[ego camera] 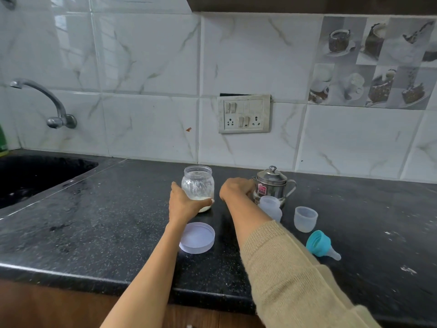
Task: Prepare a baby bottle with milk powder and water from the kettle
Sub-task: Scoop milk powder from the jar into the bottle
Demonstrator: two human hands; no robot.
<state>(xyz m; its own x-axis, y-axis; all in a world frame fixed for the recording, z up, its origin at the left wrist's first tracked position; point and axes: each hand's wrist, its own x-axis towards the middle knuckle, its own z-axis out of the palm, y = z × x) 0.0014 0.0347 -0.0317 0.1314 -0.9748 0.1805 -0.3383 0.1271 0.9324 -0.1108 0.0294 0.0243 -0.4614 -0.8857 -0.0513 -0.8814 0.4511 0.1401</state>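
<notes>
Item, on black granite counter (118,221): left hand (183,204) wrapped around open clear powder jar (198,185), steadying it for scooping; right hand (236,189), closure indiscernible, at jar's three o'clock beside lidded steel kettle (272,185); translucent uncapped baby bottle (272,208) at kettle's six o'clock.

One jar (198,185) — one kettle (272,185)

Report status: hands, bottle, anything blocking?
Left hand gripping open milk powder jar. Right hand by steel kettle; grip unclear. Baby bottle open, upright; blue nipple collar lying aside. Jar lid off; nothing blocking.
</notes>
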